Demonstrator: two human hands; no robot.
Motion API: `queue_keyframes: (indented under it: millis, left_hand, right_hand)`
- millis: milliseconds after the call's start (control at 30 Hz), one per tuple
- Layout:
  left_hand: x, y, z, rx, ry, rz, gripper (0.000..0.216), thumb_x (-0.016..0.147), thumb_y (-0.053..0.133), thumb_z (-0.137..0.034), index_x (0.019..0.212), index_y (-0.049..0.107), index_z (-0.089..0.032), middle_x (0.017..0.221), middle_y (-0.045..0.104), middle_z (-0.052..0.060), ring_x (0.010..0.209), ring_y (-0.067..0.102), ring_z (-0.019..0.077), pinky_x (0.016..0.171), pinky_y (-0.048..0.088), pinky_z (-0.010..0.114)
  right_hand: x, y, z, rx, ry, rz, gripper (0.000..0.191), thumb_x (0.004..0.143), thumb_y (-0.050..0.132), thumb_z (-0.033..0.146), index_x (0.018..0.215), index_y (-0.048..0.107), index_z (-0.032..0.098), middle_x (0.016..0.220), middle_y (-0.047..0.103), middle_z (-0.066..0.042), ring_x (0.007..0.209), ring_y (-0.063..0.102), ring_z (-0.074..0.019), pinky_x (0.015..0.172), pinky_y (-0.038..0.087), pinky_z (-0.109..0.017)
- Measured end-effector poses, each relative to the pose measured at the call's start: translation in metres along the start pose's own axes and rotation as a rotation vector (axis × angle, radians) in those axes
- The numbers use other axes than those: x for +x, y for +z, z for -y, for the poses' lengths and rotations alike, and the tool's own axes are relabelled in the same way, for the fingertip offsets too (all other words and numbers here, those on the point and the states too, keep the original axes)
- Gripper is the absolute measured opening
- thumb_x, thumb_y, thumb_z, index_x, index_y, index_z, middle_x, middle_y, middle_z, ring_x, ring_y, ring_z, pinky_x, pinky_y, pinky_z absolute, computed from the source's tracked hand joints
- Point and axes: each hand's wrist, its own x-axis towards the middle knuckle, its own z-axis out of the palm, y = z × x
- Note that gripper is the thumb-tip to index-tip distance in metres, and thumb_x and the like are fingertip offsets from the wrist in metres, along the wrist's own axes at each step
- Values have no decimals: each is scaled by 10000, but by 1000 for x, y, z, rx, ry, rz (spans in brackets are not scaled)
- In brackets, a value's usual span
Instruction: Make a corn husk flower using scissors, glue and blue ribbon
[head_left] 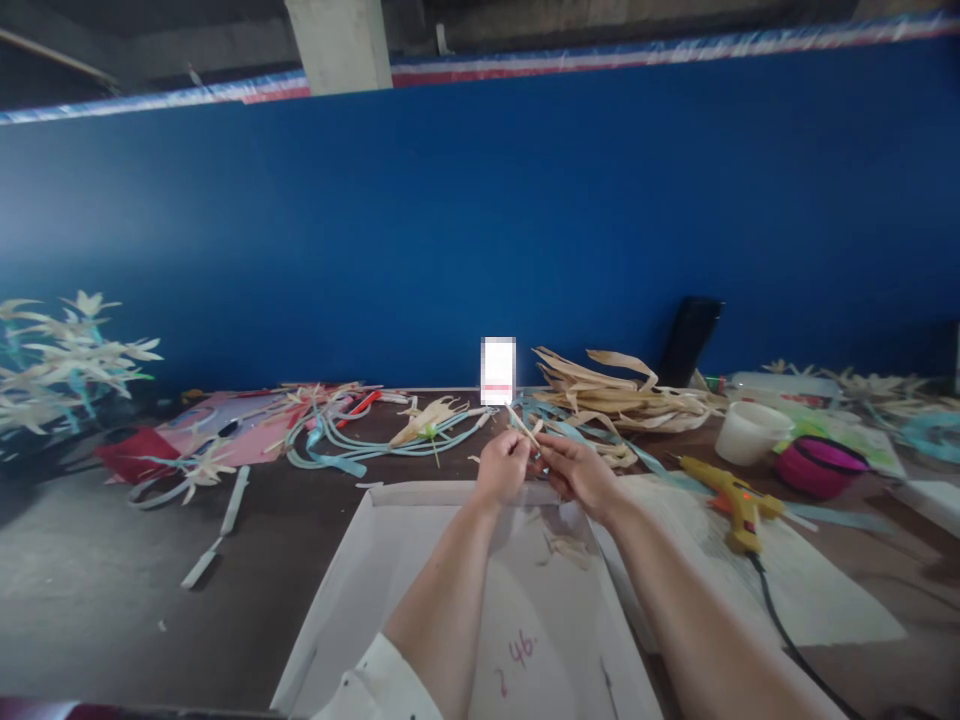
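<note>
My left hand (503, 465) and my right hand (574, 468) meet over the far edge of a white shallow box (420, 560). Both have their fingers closed in a pinch. Between them a thin pale strip (524, 425), like a piece of dried husk, sticks up and tilts to the left. Its lower end is hidden by my fingers, where a bit of light blue also shows. Inside the box lie a few husk scraps (568, 550), below my right hand. Just behind my hands, a bundle of dried husks (622, 395) lies to the right.
A yellow glue gun (739, 495) lies on a paper sheet (825, 590) at right, its cord trailing toward me. Beyond it are a white cup (752, 432) and a magenta bowl (820, 466). Light blue cords (304, 450) lie left; husk flowers (82, 350) stand far left. A blue panel (450, 230) closes the back.
</note>
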Motion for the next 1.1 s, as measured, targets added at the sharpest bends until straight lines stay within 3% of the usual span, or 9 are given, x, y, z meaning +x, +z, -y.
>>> queue_keyframes:
  millis: [167,333,567,700,767,867,1000,1100]
  left_hand:
    - [1,1,6,39,30,-7,210,796,455,-264,661,579,-161,635,566,-8,619,506,106,579,364,204]
    - [2,3,9,89,19,-2,212,783,467,-261,628,576,-165,579,533,-17,597,489,105,562,340,208]
    - [-1,4,4,108,-7,22,202,764,465,-233,612,578,-165,549,514,-24,566,474,97,541,324,206]
    - [-3,1,-1,83,-4,14,225,780,449,-260,634,593,-166,536,508,-27,548,473,95,533,331,203]
    - [-2,1,-2,73,-24,-6,232,782,449,-269,642,602,-165,556,527,-21,552,482,97,531,337,205]
    - [-1,0,-1,50,-56,-20,235,784,451,-273,657,614,-161,568,539,-16,550,485,100,530,342,210]
    - [1,0,0,25,-96,-38,222,784,451,-265,670,612,-163,574,547,-14,560,498,106,540,352,213]
    - [-1,2,-1,46,-68,-10,218,784,460,-256,644,599,-163,577,547,-13,567,495,105,541,342,213]
  right_hand:
    - [4,-5,-6,-207,-89,-100,420,721,616,428,1069,671,200,603,578,-1,366,334,-66,358,228,-218]
    - [5,-8,-5,-508,-285,-201,342,791,498,326,1066,685,245,629,625,-8,501,505,-142,462,382,-252]
    - [12,-16,-12,-703,-299,-359,370,786,456,240,1080,680,216,676,666,-19,652,597,-175,620,437,-276]
    - [15,-32,-6,-527,-153,-558,381,738,526,277,1077,668,178,642,663,-25,550,555,-150,511,403,-248]
    - [13,-34,0,-280,-156,-494,500,732,556,367,1197,578,182,685,668,-21,415,445,-101,398,325,-225]
    - [7,-27,7,11,-125,-364,555,676,632,421,1175,556,190,729,662,-28,364,350,-51,336,211,-185]
    - [3,-13,6,94,-58,-248,406,671,686,423,980,634,166,749,646,-36,421,377,-38,349,224,-162]
    - [5,-12,2,107,-60,-288,334,636,733,431,785,626,152,567,537,25,405,329,-36,343,216,-165]
